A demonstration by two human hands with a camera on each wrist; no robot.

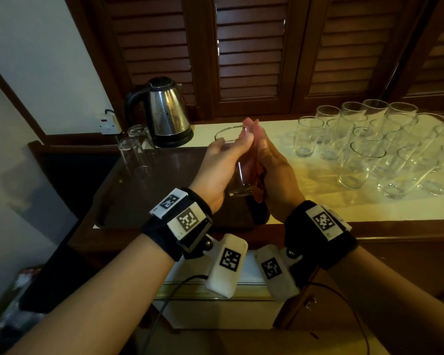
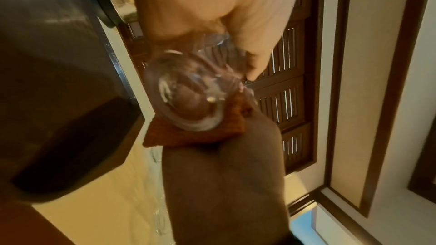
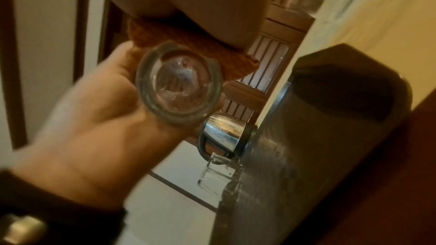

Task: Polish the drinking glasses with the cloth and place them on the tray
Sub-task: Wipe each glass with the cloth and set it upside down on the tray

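A clear drinking glass point(image 1: 237, 165) is held in the air between both hands, above the near right corner of the dark tray point(image 1: 128, 190). Its long axis is tilted: the open rim point(image 1: 228, 131) is pointed up and away, the thick base point(image 1: 241, 192) down and toward the person. In both wrist views the round base is seen end-on.

The left hand point(image 1: 219, 166) is wrapped round the glass from the left, fingers curled about the wall, thumb laid along the near side. The right hand point(image 1: 274, 167) is pressed flat against the right side, fingers straight and close together, pointed up and away. An orange-red cloth point(image 2: 195, 133) is sandwiched between that palm and the glass; its pink upper end is seen above the fingertips. Both forearms are raised, wrists close together.

Two glasses point(image 1: 136, 149) are seen inverted at the tray's far left corner. A steel electric kettle point(image 1: 164, 111) stands just behind the tray. Many upright glasses point(image 1: 369, 144) are clustered on the pale desk point(image 1: 318, 206) to the right.
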